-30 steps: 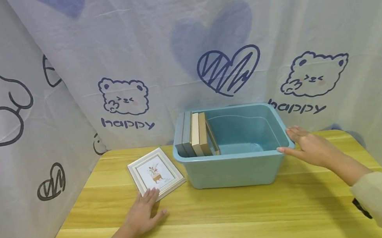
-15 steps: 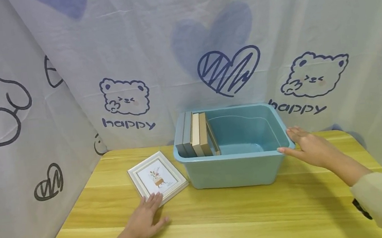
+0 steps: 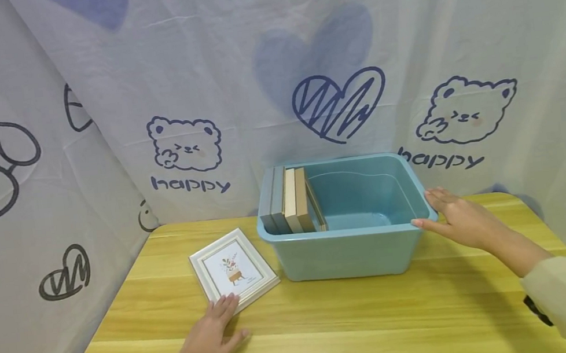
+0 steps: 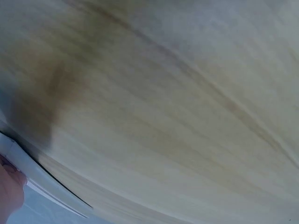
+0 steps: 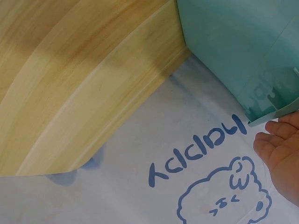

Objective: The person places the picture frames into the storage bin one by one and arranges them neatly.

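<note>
A white picture frame (image 3: 269, 282) with a plant print lies face up on the table, left of a blue plastic bin (image 3: 344, 254). Across its near edge, my left hand (image 3: 204, 340) rests with extended fingers touching the border. In the left wrist view, part of the frame (image 4: 39, 175) shows at the lower left. My right hand (image 3: 463, 220) touches the bin's right rim, thumb at the front corner and fingers along the side. The right wrist view catches its fingers (image 5: 275, 133) against the bin's rim. Several book-like blocks (image 3: 288, 205) stand upright inside the bin's left end.
The wooden table (image 3: 363, 330) reaches to a patterned white curtain (image 3: 259, 57) behind and along the left side. The bin stands near the back edge, its right part showing bare floor. A dark item (image 3: 537, 310) shows below the right sleeve.
The picture frame has slid a little toward me, with my left hand on its near border. My right hand and the bin have stayed in place.
</note>
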A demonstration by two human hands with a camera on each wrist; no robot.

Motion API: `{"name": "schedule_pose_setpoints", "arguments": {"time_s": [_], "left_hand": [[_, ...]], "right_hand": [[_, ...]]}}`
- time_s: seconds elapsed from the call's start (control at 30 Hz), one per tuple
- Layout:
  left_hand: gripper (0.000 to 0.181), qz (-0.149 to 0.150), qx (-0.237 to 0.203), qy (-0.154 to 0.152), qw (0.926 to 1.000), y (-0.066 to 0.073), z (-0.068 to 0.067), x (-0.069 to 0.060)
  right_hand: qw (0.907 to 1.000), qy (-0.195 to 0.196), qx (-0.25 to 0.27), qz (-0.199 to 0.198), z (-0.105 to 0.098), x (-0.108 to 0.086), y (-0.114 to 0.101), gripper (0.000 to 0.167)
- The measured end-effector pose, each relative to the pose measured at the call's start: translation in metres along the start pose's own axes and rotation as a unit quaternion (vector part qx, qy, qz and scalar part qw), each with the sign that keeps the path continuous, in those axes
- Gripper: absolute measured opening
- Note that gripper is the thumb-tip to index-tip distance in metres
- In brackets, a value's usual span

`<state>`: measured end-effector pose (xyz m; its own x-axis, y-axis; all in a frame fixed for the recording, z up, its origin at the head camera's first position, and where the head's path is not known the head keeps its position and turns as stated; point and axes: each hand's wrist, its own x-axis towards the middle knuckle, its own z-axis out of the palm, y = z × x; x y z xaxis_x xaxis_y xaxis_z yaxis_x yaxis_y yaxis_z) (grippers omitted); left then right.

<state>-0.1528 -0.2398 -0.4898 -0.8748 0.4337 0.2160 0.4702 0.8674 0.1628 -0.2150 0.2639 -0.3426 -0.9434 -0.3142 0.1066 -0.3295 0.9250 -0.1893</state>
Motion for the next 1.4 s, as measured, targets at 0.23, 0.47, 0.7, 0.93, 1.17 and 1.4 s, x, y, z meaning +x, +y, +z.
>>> {"name": "schedule_pose_setpoints", "arguments": {"time_s": [0.23, 0.47, 0.7, 0.93, 1.17, 1.4], "left_hand": [[0.068, 0.015, -0.007, 0.027, 0.9995, 0.005, 0.000, -0.003], [0.061, 0.022, 0.005, 0.033, 0.9992, 0.011, -0.001, -0.006], [0.057, 0.037, 0.017, 0.048, 0.9981, 0.015, 0.000, -0.008], [0.056, 0.079, 0.037, 0.066, 0.9939, 0.017, 0.000, -0.009], [0.056, 0.127, 0.035, 0.093, 0.9869, 0.015, 0.002, -0.011], [0.058, 0.156, 0.041, 0.097, 0.9821, 0.014, 0.003, -0.011]], "right_hand": [[1.0000, -0.003, -0.002, 0.001, -0.001, -0.001, 0.002, 0.084], [1.0000, -0.007, -0.005, 0.001, 0.000, 0.000, 0.003, 0.085], [1.0000, -0.003, -0.004, -0.003, -0.001, 0.000, 0.002, 0.084], [1.0000, 0.003, -0.006, -0.006, -0.001, 0.000, 0.001, 0.084], [1.0000, 0.000, -0.003, -0.004, -0.001, 0.001, 0.000, 0.084], [1.0000, -0.002, 0.001, -0.002, -0.001, 0.001, 0.000, 0.084]]}}
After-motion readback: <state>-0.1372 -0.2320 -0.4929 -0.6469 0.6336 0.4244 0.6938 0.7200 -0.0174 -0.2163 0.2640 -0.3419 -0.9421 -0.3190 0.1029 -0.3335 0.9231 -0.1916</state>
